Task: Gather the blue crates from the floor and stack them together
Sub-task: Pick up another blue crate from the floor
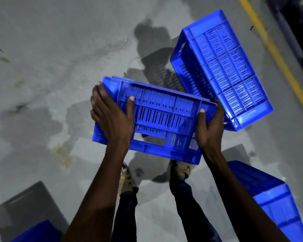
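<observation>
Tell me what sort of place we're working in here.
Probably a warehouse or factory floor: bare grey concrete floor with damp stains, a painted yellow line like an aisle marking, and several blue plastic crates lying about.

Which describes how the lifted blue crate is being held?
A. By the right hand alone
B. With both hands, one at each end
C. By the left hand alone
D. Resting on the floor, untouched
B: the left hand grips one end of the crate and the right hand grips the other, with the crate held up above the floor and the shoes.
</observation>
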The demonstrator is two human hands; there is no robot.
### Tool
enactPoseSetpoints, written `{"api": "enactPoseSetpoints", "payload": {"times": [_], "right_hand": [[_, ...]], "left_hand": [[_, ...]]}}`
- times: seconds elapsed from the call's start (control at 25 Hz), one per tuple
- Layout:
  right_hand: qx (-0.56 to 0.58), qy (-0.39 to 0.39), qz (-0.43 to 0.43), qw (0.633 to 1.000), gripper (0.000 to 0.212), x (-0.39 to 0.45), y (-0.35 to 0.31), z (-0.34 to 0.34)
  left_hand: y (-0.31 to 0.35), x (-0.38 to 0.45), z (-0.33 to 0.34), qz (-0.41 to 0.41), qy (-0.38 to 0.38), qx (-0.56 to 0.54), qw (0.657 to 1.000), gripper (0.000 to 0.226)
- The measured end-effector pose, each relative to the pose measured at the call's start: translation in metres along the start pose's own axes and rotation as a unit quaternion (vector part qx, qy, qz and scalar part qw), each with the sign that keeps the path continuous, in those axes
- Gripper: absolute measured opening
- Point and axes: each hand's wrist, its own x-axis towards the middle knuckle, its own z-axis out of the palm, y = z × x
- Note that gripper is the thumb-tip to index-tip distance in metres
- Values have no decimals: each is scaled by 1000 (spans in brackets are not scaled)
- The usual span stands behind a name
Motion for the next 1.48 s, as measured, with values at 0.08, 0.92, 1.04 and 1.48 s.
{"api": "enactPoseSetpoints", "payload": {"times": [0.08, 0.92, 1.04, 1.48], "right_hand": [[-22, 12, -9, 1000, 59, 5, 0, 3], [-359, -302, -210, 858, 44, -9, -93, 70], [-334, -251, -211, 884, 39, -9, -126, 36], [-157, -132, -91, 975, 39, -196, -229, -121]], "left_hand": [[3, -1, 4, 16, 9, 10, 1000, 81], [-41, -39, -20, 25, -38, -64, 997, 66], [-56, -59, -43, -44, -48, -111, 992, 70], [-95, -152, -178, -288, -91, -198, 932, 79]]}}
